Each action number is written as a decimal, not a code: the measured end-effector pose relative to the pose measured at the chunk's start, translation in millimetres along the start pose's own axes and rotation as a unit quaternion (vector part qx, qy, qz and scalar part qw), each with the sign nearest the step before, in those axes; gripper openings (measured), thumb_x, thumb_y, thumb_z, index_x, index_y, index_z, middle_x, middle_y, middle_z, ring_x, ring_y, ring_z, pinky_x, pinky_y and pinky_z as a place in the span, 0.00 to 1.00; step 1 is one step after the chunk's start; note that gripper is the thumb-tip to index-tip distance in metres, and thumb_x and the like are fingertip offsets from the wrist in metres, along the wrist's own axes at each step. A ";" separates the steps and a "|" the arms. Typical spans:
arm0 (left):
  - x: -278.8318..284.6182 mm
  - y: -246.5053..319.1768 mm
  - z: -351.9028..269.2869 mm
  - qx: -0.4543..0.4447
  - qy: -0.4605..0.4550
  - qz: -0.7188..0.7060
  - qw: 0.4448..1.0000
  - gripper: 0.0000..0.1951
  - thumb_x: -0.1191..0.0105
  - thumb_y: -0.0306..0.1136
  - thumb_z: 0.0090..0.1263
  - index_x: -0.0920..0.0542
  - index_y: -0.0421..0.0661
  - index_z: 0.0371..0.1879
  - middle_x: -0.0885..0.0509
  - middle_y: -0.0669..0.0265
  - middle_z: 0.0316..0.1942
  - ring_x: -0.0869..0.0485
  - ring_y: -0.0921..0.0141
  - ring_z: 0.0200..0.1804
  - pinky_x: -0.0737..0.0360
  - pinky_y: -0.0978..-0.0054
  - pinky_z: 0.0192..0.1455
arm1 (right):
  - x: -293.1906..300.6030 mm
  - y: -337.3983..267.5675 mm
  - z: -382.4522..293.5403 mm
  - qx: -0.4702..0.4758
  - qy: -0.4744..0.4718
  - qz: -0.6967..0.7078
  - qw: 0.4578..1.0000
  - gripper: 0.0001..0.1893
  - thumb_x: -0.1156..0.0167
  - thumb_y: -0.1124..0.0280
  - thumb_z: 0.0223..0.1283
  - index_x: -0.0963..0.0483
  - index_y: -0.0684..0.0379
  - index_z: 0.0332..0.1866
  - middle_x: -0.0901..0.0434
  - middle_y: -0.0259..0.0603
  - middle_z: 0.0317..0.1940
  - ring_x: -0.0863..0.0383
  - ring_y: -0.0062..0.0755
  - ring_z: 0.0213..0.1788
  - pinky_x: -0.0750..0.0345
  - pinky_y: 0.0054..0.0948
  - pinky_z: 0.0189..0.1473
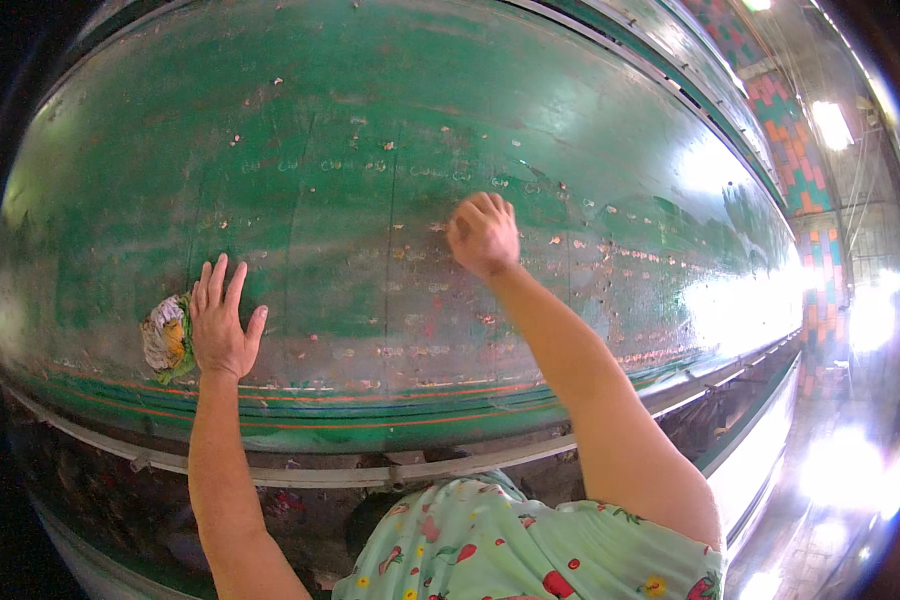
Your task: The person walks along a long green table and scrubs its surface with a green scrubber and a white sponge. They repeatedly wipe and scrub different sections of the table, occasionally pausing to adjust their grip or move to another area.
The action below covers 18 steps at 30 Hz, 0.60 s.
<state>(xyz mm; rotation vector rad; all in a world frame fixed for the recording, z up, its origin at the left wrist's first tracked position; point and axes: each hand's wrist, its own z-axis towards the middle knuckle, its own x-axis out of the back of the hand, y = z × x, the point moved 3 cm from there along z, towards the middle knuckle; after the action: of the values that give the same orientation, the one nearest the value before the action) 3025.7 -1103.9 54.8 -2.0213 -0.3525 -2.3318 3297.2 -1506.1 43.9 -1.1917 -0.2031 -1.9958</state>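
Observation:
A long green table surface lies before me, with brownish worn areas, flecks of residue and rows of faint pale marks. My left hand rests flat on it at the left, fingers spread, holding nothing. A crumpled bundle of white, yellow and green cloth lies right beside that hand, against its outer edge. Farther out, near the middle, my right hand is curled over the surface. Its fingertips are bent under and hidden, so I cannot tell whether it holds anything.
Orange and dark lines run along the near side of the table. A metal rail borders its near edge, with a dark gap below. Another long table lies beyond the far edge. At the right are bright reflections, lamps and a multicoloured tiled surface.

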 end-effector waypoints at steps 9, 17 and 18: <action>-4.8 -2.2 1.1 -0.003 0.012 -0.004 1.000 0.38 0.36 0.50 0.84 0.31 0.60 0.92 0.39 0.61 0.96 0.42 0.47 0.95 0.44 0.39 0.97 | -29.9 21.9 60.2 -0.040 0.025 -0.038 0.998 0.04 0.28 0.68 0.60 0.17 0.52 0.35 0.14 0.43 0.42 0.14 0.55 0.53 0.19 0.55 0.55; 0.3 0.8 2.9 0.003 -0.002 0.006 1.000 0.38 0.36 0.52 0.85 0.31 0.61 0.92 0.39 0.63 0.96 0.42 0.49 0.95 0.43 0.42 0.97 | 42.3 -33.1 -32.4 0.115 -0.017 0.098 0.988 0.04 0.29 0.71 0.59 0.19 0.51 0.35 0.15 0.43 0.42 0.14 0.52 0.51 0.19 0.55 0.54; 0.3 0.5 2.1 0.003 -0.002 0.004 1.000 0.38 0.36 0.52 0.85 0.31 0.60 0.92 0.39 0.63 0.96 0.42 0.49 0.95 0.43 0.42 0.97 | 58.1 -4.0 -33.7 0.081 -0.066 0.058 0.993 0.04 0.28 0.72 0.60 0.17 0.52 0.36 0.15 0.44 0.43 0.15 0.53 0.54 0.19 0.56 0.57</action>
<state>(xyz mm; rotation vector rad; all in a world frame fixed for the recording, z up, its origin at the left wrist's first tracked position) 3027.7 -1103.9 55.3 -2.0199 -0.3510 -2.3199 3257.1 -1551.6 73.0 -1.2041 -0.3479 -1.7657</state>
